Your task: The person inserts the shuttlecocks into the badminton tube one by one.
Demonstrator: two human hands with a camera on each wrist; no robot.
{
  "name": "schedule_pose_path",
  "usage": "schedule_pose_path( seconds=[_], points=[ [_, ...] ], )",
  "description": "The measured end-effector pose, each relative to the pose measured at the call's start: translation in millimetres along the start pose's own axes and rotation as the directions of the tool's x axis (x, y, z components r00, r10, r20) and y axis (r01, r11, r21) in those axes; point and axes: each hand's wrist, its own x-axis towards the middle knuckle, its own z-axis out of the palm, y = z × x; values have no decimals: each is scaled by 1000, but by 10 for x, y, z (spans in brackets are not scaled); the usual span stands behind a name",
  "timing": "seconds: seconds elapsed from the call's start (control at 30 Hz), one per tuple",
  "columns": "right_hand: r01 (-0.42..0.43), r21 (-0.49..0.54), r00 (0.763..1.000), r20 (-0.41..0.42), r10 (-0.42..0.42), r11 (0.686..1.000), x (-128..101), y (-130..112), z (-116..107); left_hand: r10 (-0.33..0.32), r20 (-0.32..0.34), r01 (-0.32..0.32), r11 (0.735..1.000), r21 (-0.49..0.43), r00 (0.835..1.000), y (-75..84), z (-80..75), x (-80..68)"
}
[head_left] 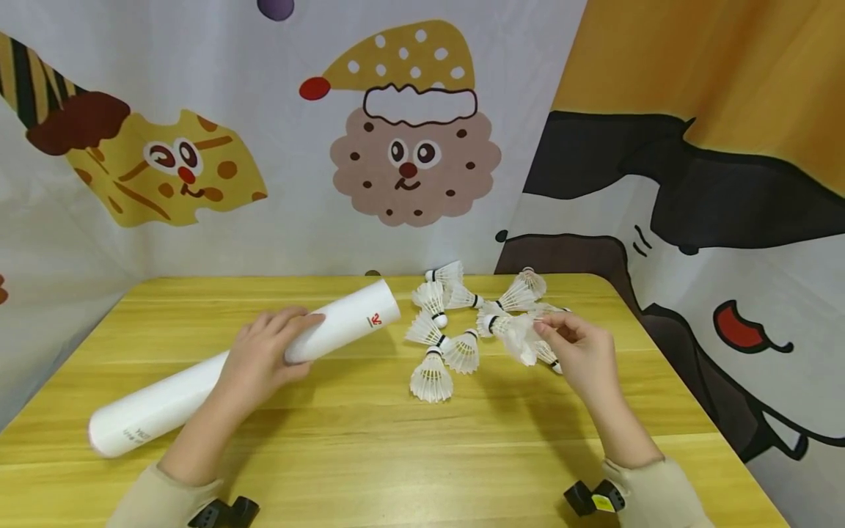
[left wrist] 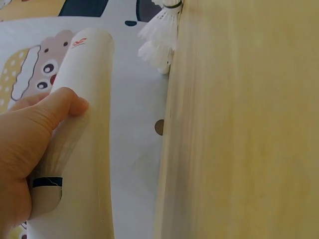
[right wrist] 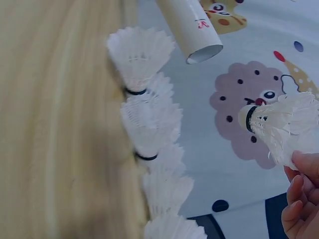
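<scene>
A long white tube (head_left: 198, 385) lies slantwise on the yellow wooden table (head_left: 370, 440), its open end (right wrist: 204, 54) toward the back. My left hand (head_left: 264, 356) grips the tube near its middle, the thumb (left wrist: 60, 107) pressed on the tube's wall (left wrist: 89, 99). A dark band (left wrist: 47, 182) shows on the tube by the palm. My right hand (head_left: 573, 346) pinches a white feather shuttlecock (head_left: 521, 339) by its skirt, held just above the table; its cork (right wrist: 245, 117) points toward the tube. Several more shuttlecocks (head_left: 432, 378) lie scattered between the hands.
Loose shuttlecocks (right wrist: 142, 57) cluster at the table's back middle, near the far edge. Cartoon-printed cloth (head_left: 409, 147) hangs behind and to the right of the table. Bare tabletop lies in front of both hands.
</scene>
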Motion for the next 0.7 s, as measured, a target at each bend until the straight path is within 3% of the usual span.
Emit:
schedule_pose_path(
  seconds=[0.5,0.7],
  points=[
    [22,148,999,28,-26,989,147,-171,83,113,-47,-116,991,-61,992,193,-74,-24],
    [-6,217,998,66,-9,976,203,-193,164,145,-67,-150,986,-75,987,252,-77,-19]
  ],
)
